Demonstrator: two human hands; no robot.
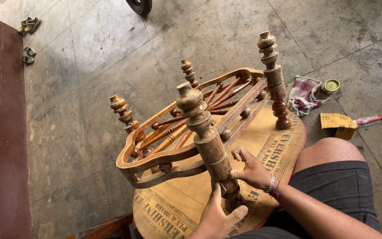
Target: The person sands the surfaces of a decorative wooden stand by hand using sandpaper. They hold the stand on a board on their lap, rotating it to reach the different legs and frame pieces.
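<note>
Head view, looking down on a grey concrete floor [89, 66]. At the far left edge of the floor, beside a dark red-brown raised strip [1, 132], lie two pairs of worn sandals [28, 35]. In the middle, a small brown wooden table with turned legs [191, 128] stands upside down, its oval top resting on the floor with a printed tan plywood underside [173, 203] facing up. Four turned legs point upward, joined by a curved frame filled with slim spindles.

The person's left hand [215, 219] grips the foot of the nearest turned leg [206, 137], close to the near edge of the oval board, thumb wrapped round it. The right hand [253, 170] sits just above, on the same leg, fingers curled and pressing against the wood; whether something small is pinched in them I cannot tell. Silver and red bands circle that wrist. A bare knee in dark shorts [337, 172] is drawn up just right of the board.

Further right on the floor lie a crumpled checked cloth [303, 95], a small round green tin [331, 86] touching it, then a folded yellow-brown sheet of sandpaper [339, 124] with a red-tipped pen [370, 120] just beside it.
</note>
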